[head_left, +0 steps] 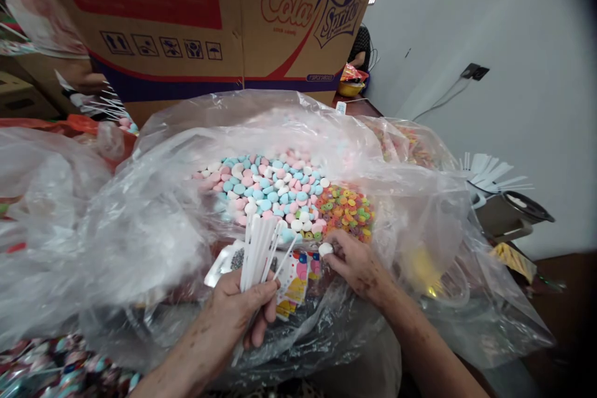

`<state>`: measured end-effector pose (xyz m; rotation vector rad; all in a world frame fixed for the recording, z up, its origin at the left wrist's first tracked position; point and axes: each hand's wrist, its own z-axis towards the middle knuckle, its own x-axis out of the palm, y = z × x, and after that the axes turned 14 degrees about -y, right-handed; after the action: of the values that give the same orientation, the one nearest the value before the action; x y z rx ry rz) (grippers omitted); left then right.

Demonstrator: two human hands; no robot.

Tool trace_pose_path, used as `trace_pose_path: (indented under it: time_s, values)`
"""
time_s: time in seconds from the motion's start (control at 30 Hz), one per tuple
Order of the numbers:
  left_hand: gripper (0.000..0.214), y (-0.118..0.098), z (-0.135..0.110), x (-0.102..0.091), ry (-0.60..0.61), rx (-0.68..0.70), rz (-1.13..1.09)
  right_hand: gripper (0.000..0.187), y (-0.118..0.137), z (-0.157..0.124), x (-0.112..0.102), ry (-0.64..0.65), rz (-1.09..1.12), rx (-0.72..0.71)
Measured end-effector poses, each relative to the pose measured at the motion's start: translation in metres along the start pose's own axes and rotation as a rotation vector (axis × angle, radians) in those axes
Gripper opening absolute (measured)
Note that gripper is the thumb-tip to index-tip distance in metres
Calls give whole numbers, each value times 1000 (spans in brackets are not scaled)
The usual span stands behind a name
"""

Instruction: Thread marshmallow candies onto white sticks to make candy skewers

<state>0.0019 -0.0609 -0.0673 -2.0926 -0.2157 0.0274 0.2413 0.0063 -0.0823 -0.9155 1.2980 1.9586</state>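
My left hand (242, 308) is closed around a bundle of thin white sticks (259, 245) that point up and away from me. My right hand (357, 264) pinches a white candy piece (325, 249) between thumb and fingers, at the near edge of the sweets. In front of both hands a large clear plastic bag (153, 224) lies open over a heap of pink, blue and white candies (265, 189). A smaller pile of multicoloured ring candies (346, 210) sits to the right of that heap. Printed packets (296, 283) lie under the plastic between my hands.
A big cardboard box (205, 18) printed with Cola and Sprite stands behind the bag. More white sticks (492, 174) fan out at the right beside a dark appliance (513, 211). Another person (359, 50) sits far back by the white wall. Wrapped sweets (41, 367) lie at bottom left.
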Motion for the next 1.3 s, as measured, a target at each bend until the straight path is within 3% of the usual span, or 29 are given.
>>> trace_pose_path:
  time_s: [0.07,0.27,0.4,0.53,0.6,0.67,0.77,0.83,1.0,1.3]
  values:
    - [39,1,-1,0,3,3,10,6,0,-1,3,-12,-89,-20]
    - [43,-1,-2,3,24,62,90,10,-7,-9,17,-162,-291,-362]
    - [45,-4,-1,6,38,65,146,14,-10,-15,25,-194,-299,-373]
    - [36,-4,0,8,54,82,174,13,-8,-13,27,-240,-178,-244]
    - [32,-1,0,7,73,101,175,10,-5,-10,24,-256,-17,-90]
    - [29,3,2,7,81,129,189,3,-1,-8,18,-267,233,148]
    - [30,10,5,6,93,177,272,18,6,-6,8,-280,705,477]
    - [33,14,7,8,125,192,324,25,12,-4,2,-268,936,595]
    - [30,13,10,12,142,215,351,29,20,-3,-4,-220,1134,696]
    - [29,7,5,17,135,215,318,24,28,-3,-5,-175,1190,675]
